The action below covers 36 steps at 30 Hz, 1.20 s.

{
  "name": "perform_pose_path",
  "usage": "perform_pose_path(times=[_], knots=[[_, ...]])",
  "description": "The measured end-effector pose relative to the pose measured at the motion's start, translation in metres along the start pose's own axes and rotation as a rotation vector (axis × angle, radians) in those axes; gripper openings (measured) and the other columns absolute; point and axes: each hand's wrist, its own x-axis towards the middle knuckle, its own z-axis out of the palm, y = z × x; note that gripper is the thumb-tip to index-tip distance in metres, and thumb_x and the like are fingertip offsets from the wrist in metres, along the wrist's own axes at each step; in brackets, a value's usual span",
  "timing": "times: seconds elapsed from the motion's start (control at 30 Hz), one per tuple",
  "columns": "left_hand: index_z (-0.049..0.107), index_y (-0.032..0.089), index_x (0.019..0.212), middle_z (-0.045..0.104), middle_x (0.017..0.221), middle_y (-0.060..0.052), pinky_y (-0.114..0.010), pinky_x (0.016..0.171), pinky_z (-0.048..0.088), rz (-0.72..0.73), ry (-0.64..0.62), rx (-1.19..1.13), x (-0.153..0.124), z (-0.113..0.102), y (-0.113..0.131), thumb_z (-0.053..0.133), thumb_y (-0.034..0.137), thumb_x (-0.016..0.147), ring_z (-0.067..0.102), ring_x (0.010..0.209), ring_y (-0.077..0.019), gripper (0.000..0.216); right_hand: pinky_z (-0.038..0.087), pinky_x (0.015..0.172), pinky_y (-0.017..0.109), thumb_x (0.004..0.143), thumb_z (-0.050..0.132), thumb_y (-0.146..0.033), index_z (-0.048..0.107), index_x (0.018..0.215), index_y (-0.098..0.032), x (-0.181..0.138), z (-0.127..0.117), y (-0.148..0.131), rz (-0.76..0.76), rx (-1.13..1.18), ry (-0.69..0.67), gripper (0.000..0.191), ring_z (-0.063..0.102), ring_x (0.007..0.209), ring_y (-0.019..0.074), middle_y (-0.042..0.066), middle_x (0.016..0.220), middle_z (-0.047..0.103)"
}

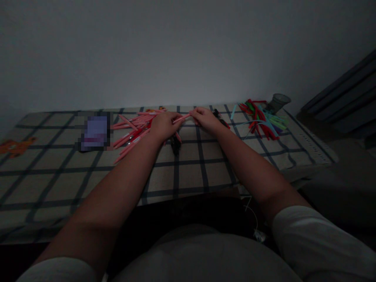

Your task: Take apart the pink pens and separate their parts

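Note:
My left hand [167, 126] and my right hand [205, 119] meet over the far middle of the table, each with its fingers closed on one end of a slim pink pen [185, 117]. The pen lies roughly level between them, tilted slightly up to the right. Beside and partly behind my left hand spreads a pile of similar pink pens [129, 138], some with pale labels. Just below that hand is a small black item [176, 145] whose kind is unclear. Another dark cluster [219, 114] sits right of my right hand, partly covered by it.
A checked cloth [158, 176] covers the table, which meets a plain wall [182, 51]. Left stand a blurred phone [96, 133] and an orange shape [17, 147]. To the right lie coloured strips [261, 121] and a tipped clear cup [278, 101]. A white cable [255, 219] hangs below the front edge.

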Motion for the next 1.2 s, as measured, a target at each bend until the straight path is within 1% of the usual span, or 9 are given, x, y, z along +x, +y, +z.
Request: perform_pose_path(times=[0.17,0.23,0.33,0.43,0.53,0.7,0.87,1.1,1.2], knots=[[0.086,0.026,0.126,0.084,0.104,-0.009,-0.034,0.077,0.043,0.004,-0.005,-0.007,-0.0008,-0.0009,0.0007,0.061,0.054,0.105,0.070,0.091,-0.0260,0.042,0.034,0.060,0.026,0.107,0.065,-0.031,0.062,0.082,-0.021,0.0027,0.0013,0.0031,0.009,0.041,-0.003,0.027,0.044,0.061,0.0128,-0.005,0.063,0.051],[0.085,0.025,0.126,0.084,0.104,-0.009,-0.034,0.078,0.043,0.015,-0.003,-0.013,-0.0010,-0.0014,0.0009,0.062,0.052,0.105,0.070,0.091,-0.0259,0.041,0.034,0.059,0.026,0.107,0.065,-0.031,0.062,0.081,-0.021,0.0034,0.0014,0.0036,0.022,0.048,-0.004,0.028,0.045,0.060,0.0128,-0.005,0.062,0.052],[0.085,0.025,0.126,0.084,0.105,-0.009,-0.035,0.078,0.043,0.034,0.004,-0.015,-0.0005,-0.0018,0.0010,0.064,0.049,0.103,0.071,0.092,-0.0263,0.040,0.034,0.058,0.025,0.107,0.068,-0.047,0.059,0.077,-0.022,0.0037,0.0013,0.0034,0.035,0.055,0.012,0.040,0.045,0.060,0.0126,-0.004,0.062,0.052],[0.085,0.024,0.125,0.084,0.107,-0.010,-0.035,0.079,0.044,0.037,0.003,-0.011,0.0006,-0.0019,0.0008,0.066,0.047,0.102,0.071,0.094,-0.0271,0.038,0.034,0.057,0.025,0.103,0.070,-0.063,0.055,0.073,-0.023,0.0039,0.0013,0.0033,0.066,0.057,0.026,0.053,0.045,0.059,0.0124,-0.003,0.062,0.052],[0.085,0.024,0.125,0.084,0.107,-0.010,-0.035,0.078,0.045,0.035,0.002,-0.015,0.0012,-0.0015,0.0004,0.067,0.045,0.100,0.071,0.094,-0.0270,0.037,0.033,0.056,0.026,0.100,0.072,-0.067,0.054,0.070,-0.023,0.0039,0.0011,0.0039,0.084,0.053,0.019,0.056,0.044,0.058,0.0124,-0.003,0.061,0.052],[0.084,0.024,0.126,0.084,0.107,-0.010,-0.035,0.079,0.045,0.026,-0.008,-0.019,0.0005,-0.0011,0.0001,0.066,0.043,0.101,0.070,0.093,-0.0264,0.036,0.033,0.058,0.026,0.104,0.071,-0.058,0.056,0.069,-0.022,0.0014,-0.0002,0.0023,0.047,0.002,0.032,0.053,0.044,0.060,0.0121,-0.003,0.061,0.052],[0.085,0.023,0.127,0.083,0.106,-0.011,-0.035,0.080,0.045,0.026,0.002,-0.017,-0.0002,-0.0009,0.0002,0.062,0.050,0.104,0.070,0.093,-0.0274,0.042,0.034,0.061,0.027,0.106,0.070,-0.046,0.055,0.069,-0.021,-0.0013,-0.0011,-0.0022,0.021,-0.030,0.034,0.048,0.043,0.060,0.0121,-0.004,0.063,0.051],[0.085,0.023,0.129,0.083,0.104,-0.011,-0.035,0.078,0.043,0.029,0.001,-0.029,-0.0011,-0.0033,0.0018,0.056,0.052,0.106,0.068,0.092,-0.0266,0.047,0.032,0.058,0.025,0.105,0.070,-0.037,0.060,0.083,-0.023,0.0037,0.0014,0.0022,0.030,0.088,0.028,0.028,0.043,0.060,0.0128,-0.006,0.063,0.050],[0.085,0.023,0.128,0.083,0.104,-0.011,-0.034,0.077,0.042,0.024,-0.002,-0.032,-0.0014,-0.0036,0.0020,0.055,0.051,0.106,0.068,0.090,-0.0258,0.047,0.032,0.057,0.025,0.102,0.069,-0.028,0.060,0.087,-0.023,0.0072,0.0031,0.0056,0.031,0.151,0.032,0.018,0.042,0.058,0.0121,-0.007,0.064,0.050]])
